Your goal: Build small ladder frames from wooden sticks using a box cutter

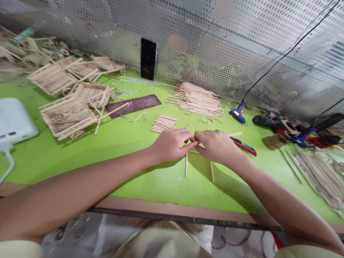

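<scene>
My left hand (172, 145) and my right hand (216, 145) meet fingertip to fingertip over the green table (107, 150). Both pinch thin wooden sticks (186, 164) laid on the surface; one stick runs toward me under the left hand, another (212, 171) under the right. A short cross stick (194, 152) lies between them beneath the fingers. The fingers of both hands are pressed together on the sticks. A red and black utility knife (244, 146) lies just right of my right hand.
A small bundle of cut sticks (163, 122) and a bigger pile (197, 99) lie beyond the hands. Stick-built carts (71, 114) sit left, a phone (148, 59) leans on the mesh wall, a blue glue gun (238, 113) and tools right, a white box (13, 122) far left.
</scene>
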### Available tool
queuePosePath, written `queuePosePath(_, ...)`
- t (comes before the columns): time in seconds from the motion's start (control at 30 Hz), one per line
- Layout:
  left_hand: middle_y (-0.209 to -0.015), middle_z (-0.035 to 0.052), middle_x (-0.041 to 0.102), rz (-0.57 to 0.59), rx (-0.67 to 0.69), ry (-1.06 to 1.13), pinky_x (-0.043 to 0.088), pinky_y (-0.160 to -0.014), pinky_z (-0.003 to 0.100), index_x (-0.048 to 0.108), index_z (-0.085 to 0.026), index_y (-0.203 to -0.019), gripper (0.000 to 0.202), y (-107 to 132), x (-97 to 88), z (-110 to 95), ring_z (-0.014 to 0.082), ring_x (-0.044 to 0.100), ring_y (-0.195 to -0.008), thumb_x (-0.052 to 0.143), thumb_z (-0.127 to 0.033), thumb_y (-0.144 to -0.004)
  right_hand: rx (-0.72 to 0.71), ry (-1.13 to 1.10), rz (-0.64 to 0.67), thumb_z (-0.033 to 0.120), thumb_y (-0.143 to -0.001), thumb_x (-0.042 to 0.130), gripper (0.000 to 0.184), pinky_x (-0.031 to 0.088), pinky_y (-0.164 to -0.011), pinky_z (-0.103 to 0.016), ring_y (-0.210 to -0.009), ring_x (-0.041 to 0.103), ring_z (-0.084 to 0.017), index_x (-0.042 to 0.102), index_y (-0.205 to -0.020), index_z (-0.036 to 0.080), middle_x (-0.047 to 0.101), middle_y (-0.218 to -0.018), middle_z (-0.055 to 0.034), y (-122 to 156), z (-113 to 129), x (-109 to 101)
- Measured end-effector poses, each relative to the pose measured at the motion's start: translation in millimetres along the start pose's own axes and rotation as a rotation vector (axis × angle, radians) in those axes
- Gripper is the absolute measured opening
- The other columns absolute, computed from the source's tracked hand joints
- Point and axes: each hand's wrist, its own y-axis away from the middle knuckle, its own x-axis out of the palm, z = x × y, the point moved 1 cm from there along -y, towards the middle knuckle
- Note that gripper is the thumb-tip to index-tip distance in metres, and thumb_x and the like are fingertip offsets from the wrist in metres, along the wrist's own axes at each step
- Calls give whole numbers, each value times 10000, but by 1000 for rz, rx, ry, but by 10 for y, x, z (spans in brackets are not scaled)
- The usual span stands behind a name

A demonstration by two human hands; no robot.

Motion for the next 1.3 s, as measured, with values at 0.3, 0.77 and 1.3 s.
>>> queuePosePath(0.3, -794, 28, 689, 197, -207, 154, 386, -626, 313, 676, -193, -879, 310, -31, -29, -72, 180, 589, -671, 513, -374, -1071, -48, 94, -127, 230, -1091, 492, 264, 317, -626, -329, -790, 655, -241, 671, -1268, 148, 761, -908, -112, -46, 38, 89)
queuePosePath(0.77, -631, -57, 426, -127, -409, 736, 268, -504, 276, 681, -218, -944, 388, -67, -49, 0, 127, 349, -525, 554, -563, -1069, -55, -703, -700, 543, -1001, 644, 295, 448, -614, -356, -643, 570, -190, 646, -1080, 259, 642, -754, -2, 302, -250, 37)
queuePosePath(1.3, -1117, 87, 708, -304, -420, 102, 530, -796, 352, 692, -216, -1107, 273, -233, -565, 243, 199, 632, -869, 423, -255, -1086, 107, -528, -583, 472, -1162, 253, 636, 480, -742, -339, -749, 612, -193, 653, -773, 167, 545, -681, -44, -1077, -344, -721)
